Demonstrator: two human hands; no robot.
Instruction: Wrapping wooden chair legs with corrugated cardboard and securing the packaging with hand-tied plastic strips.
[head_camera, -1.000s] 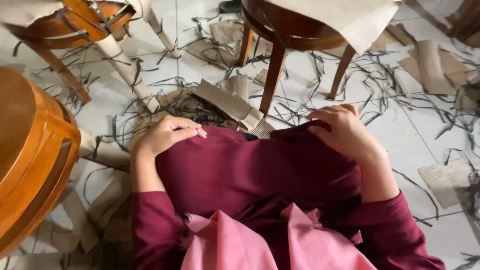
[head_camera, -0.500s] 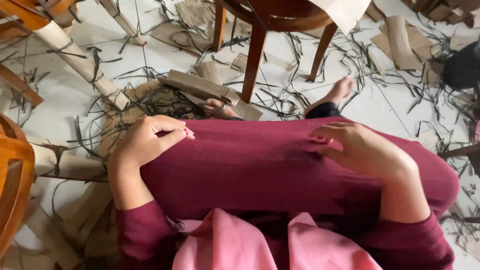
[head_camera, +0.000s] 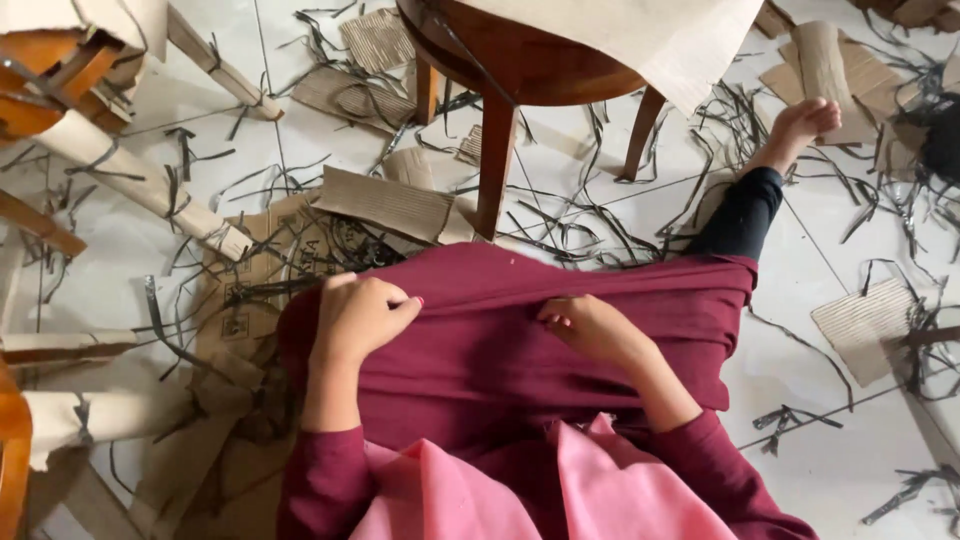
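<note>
Both hands have drawn closer together on the lap — the left hand (head_camera: 362, 318) and right hand (head_camera: 590, 326) each pinching the maroon skirt (head_camera: 520, 300) — cardboard scraps (head_camera: 385, 203) and a wooden stool (head_camera: 520, 70) beyond.

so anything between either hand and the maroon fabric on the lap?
Nothing visible. The left hand is closed on a fold of the maroon fabric, and the right hand rests directly on it with fingers curled into the cloth. Both are in contact.
</note>
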